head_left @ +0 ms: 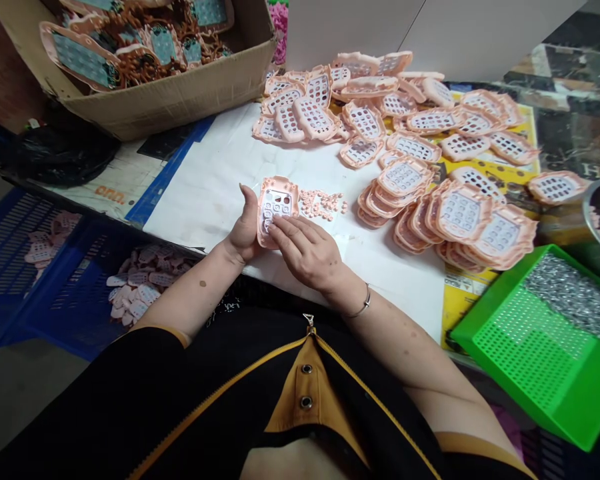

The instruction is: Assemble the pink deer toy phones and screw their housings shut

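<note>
Left hand (245, 231) holds a pink casing (274, 205); right hand (310, 253), half-curled, touches it.

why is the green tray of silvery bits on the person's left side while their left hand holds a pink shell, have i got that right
Not quite: the head view shows the green tray of silvery bits on the person's right. Their left hand does hold a pink shell.

A pale pink plastic case (274, 205) with rows of holes, its long side running up the frame, was just left of centre; small pink pieces (324, 205) lay loosely scattered right beside it.
</note>
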